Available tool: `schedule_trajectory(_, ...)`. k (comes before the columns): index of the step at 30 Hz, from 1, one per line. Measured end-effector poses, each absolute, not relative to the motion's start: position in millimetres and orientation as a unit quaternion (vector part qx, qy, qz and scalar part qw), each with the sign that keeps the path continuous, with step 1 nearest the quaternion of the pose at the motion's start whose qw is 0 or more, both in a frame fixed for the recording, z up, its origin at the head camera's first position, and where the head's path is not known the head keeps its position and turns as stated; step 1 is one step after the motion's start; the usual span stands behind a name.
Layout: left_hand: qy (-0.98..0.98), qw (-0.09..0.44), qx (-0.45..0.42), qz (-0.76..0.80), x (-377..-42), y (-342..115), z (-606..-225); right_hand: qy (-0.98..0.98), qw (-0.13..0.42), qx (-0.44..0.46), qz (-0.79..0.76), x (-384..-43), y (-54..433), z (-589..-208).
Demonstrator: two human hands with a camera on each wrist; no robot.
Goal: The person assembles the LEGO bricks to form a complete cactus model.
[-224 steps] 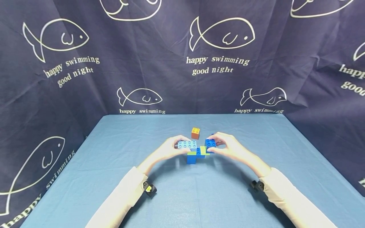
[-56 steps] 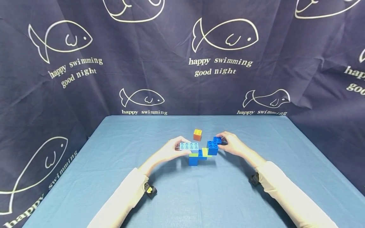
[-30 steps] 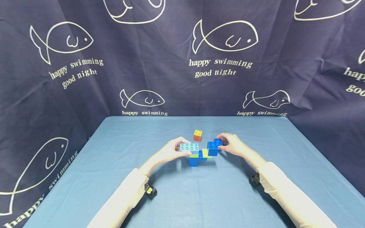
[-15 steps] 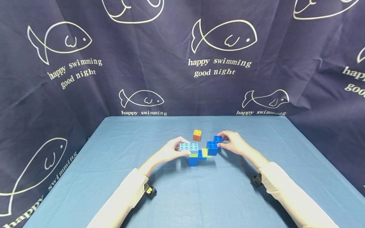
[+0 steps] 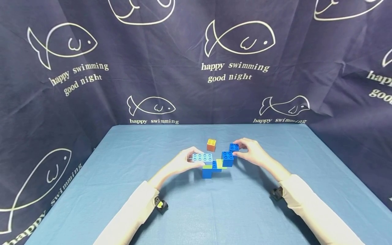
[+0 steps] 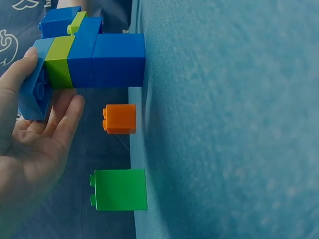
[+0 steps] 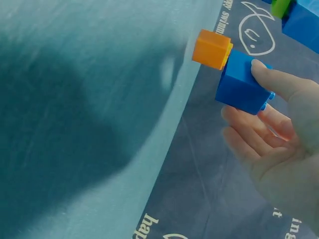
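Observation:
My left hand (image 5: 183, 160) grips a light blue eight-stud brick (image 5: 202, 157) from its left end. It tops a joined build: a lime green brick (image 6: 59, 62) lies under it, and dark blue bricks (image 6: 118, 60) form the foot. At the build's right end sits a dark blue four-stud brick (image 5: 227, 159). My right hand (image 5: 251, 152) pinches a separate blue brick (image 7: 244, 82) between thumb and fingers, studs up, just behind that end brick in the head view. In the right wrist view a gap shows between this brick and the build's corner (image 7: 304, 25).
An orange brick (image 5: 211, 145) stands on the blue-covered table (image 5: 196, 211), behind the build. A green brick (image 6: 120, 190) shows only in the left wrist view. A dark fish-print curtain (image 5: 196, 85) hangs beyond the table.
Over the last second, my right hand has moved its blue brick slightly up and away from the end brick. At 7.5 s ago it was around that end brick. The left hand keeps its grip.

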State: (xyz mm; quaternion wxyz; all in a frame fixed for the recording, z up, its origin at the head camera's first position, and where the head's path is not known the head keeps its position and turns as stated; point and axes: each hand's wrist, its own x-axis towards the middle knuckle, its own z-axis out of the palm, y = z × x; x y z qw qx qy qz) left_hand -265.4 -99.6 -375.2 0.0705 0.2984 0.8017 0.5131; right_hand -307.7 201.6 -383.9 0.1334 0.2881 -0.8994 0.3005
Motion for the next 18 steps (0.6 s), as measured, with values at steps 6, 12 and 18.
schedule_trajectory(6,0.801,0.069,0.298,0.514,-264.8,-99.5,-375.0,-0.896,0.149,0.285,0.307,-303.3,198.7,-376.1)
schedule_trajectory(12,0.800,0.067,0.298,0.517,-264.5,-99.6,-376.3,-0.889,0.170,0.288,0.312,-300.8,196.2,-370.3)
schedule_trajectory(18,0.798,0.066,0.299,0.519,-264.3,-99.4,-374.6,-0.889,0.180,0.283,0.311,-298.3,195.9,-362.0)
